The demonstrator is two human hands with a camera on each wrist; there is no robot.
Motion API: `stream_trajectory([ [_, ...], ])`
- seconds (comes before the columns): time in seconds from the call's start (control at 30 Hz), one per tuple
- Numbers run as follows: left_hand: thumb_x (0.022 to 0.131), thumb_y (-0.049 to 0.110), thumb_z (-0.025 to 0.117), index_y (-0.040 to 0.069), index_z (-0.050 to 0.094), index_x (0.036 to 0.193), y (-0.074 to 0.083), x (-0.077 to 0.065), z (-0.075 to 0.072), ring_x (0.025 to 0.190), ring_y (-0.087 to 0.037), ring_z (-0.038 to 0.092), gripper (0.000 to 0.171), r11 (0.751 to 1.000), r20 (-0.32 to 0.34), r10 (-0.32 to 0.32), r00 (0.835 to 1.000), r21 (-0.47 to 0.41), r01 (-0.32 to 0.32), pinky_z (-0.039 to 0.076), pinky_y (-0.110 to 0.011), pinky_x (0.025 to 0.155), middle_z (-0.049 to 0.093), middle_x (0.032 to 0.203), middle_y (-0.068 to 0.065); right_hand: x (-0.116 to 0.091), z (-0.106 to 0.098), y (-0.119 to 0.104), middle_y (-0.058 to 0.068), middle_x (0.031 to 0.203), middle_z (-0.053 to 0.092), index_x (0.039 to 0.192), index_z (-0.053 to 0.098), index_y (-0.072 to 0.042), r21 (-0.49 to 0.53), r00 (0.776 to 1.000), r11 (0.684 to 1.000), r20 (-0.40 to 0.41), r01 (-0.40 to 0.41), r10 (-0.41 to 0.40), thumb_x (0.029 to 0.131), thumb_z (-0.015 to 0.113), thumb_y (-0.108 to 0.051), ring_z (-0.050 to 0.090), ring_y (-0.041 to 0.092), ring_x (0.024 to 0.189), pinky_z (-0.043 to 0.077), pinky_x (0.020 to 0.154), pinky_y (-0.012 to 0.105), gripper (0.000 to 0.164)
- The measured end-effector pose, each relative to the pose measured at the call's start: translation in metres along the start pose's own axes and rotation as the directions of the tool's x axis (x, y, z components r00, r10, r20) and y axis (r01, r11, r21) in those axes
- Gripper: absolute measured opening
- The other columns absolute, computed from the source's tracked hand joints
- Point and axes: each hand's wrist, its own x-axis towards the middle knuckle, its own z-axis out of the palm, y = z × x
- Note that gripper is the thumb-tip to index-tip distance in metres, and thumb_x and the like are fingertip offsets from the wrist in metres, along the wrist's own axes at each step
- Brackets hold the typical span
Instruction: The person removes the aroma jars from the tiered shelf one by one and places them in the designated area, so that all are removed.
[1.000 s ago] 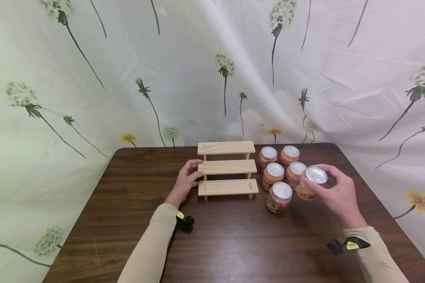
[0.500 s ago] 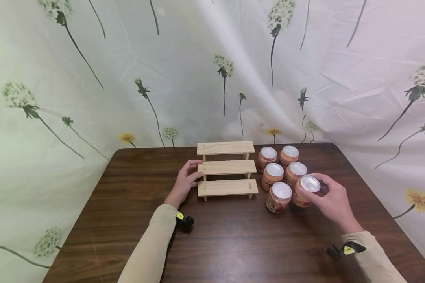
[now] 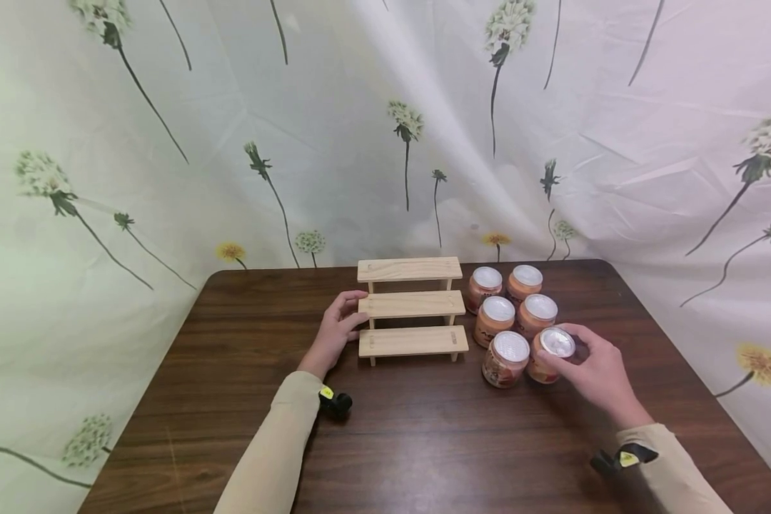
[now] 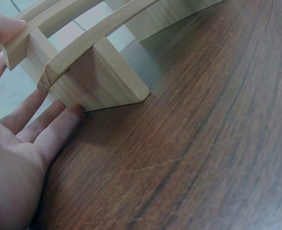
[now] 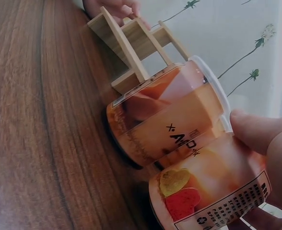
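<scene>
A three-tier wooden display rack (image 3: 412,303) stands on the table. At its left end my left hand (image 3: 335,332) holds the middle shelf between thumb and forefinger; in the left wrist view, the other fingers (image 4: 59,122) lie against the side panel. My right hand (image 3: 600,371) grips an orange-labelled jar (image 3: 542,364) with a clear lid, thumb on the near side. This jar is upright, right beside the front jar (image 3: 505,359); whether its base touches the table is hard to tell. Part of its label shows in the right wrist view.
Several similar jars (image 3: 495,321) stand close together between the rack and my right hand. The dark wood table (image 3: 424,442) reaches back to a dandelion-print cloth (image 3: 334,143).
My right hand has brought its jar nearer to me, down and slightly left, in line with the front jar. The left hand and the rack have stayed put.
</scene>
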Motion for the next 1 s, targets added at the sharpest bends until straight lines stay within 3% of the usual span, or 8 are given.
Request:
stream_trajectory([
  [0.4, 0.101, 0.016, 0.067, 0.018, 0.057, 0.143, 0.0013, -0.0023, -0.0008, 0.129, -0.037, 0.057, 0.043, 1.000, 0.001, 0.009, 1.000, -0.002, -0.009, 0.060, -0.045, 0.088, 0.049, 0.149, -0.013, -0.0017, 0.0019, -0.0002, 0.017, 0.114, 0.074, 0.124, 0.069, -0.005, -0.022, 1.000, 1.000, 0.023, -0.013, 0.013, 0.081, 0.093, -0.031, 0.061, 0.007, 0.095, 0.046, 0.076, 0.010, 0.056],
  [0.63, 0.102, 0.014, 0.067, 0.016, 0.056, 0.144, 0.0028, -0.0019, -0.0005, 0.128, -0.036, 0.057, 0.043, 1.000, 0.006, 0.013, 1.000, -0.011, -0.013, 0.060, -0.043, 0.086, 0.049, 0.148, -0.015, -0.0021, 0.0030, -0.0003, 0.020, 0.117, 0.072, 0.126, 0.066, -0.003, -0.021, 0.999, 0.999, 0.042, -0.031, 0.031, 0.082, 0.092, -0.034, 0.065, 0.025, 0.102, 0.047, 0.076, 0.010, 0.059],
  [0.83, 0.101, 0.013, 0.067, 0.016, 0.057, 0.142, 0.0018, -0.0005, -0.0005, 0.127, -0.036, 0.058, 0.042, 1.000, 0.002, 0.014, 1.000, -0.017, -0.014, 0.060, -0.043, 0.085, 0.050, 0.147, -0.014, -0.0007, 0.0024, 0.0006, 0.019, 0.117, 0.072, 0.126, 0.066, -0.003, -0.019, 0.998, 0.999, 0.050, -0.028, 0.029, 0.083, 0.092, -0.033, 0.065, 0.021, 0.102, 0.046, 0.077, 0.008, 0.058],
  [1.0, 0.101, 0.014, 0.067, 0.016, 0.056, 0.145, 0.0031, -0.0004, -0.0017, 0.128, -0.036, 0.057, 0.045, 1.000, 0.006, -0.006, 1.000, -0.020, 0.006, 0.059, -0.042, 0.088, 0.048, 0.149, -0.015, 0.0014, 0.0010, 0.0022, 0.020, 0.120, 0.070, 0.129, 0.064, -0.002, -0.003, 0.994, 0.999, 0.104, -0.036, 0.036, 0.085, 0.090, -0.035, 0.067, 0.029, 0.109, 0.047, 0.080, 0.007, 0.061],
])
